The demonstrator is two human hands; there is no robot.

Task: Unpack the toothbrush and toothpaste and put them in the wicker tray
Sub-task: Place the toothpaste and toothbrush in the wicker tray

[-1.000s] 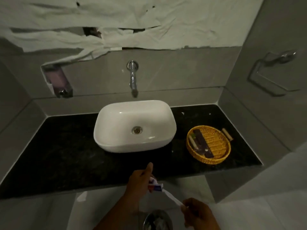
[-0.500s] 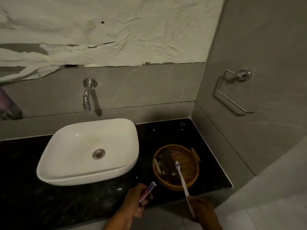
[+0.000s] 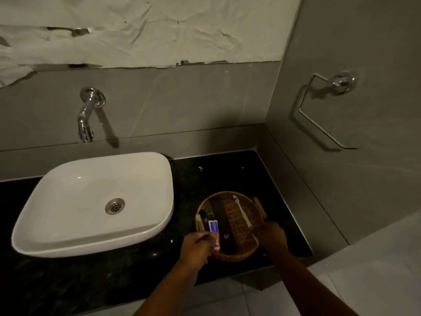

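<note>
Your left hand [image 3: 197,247] grasps the toothpaste [image 3: 215,233] by its cap end, the tube lying over the left part of the wicker tray [image 3: 239,256] at lower centre of the frame. Your right hand [image 3: 272,236] grasps the toothbrush [image 3: 241,212] handle, its head resting near the tray's far rim. The tray sits close to the worktop [image 3: 216,174] front edge, so pressing on its near rim could tip it. The tube rests on dark packets [image 3: 222,221]; released there, it may slide off them.
</note>
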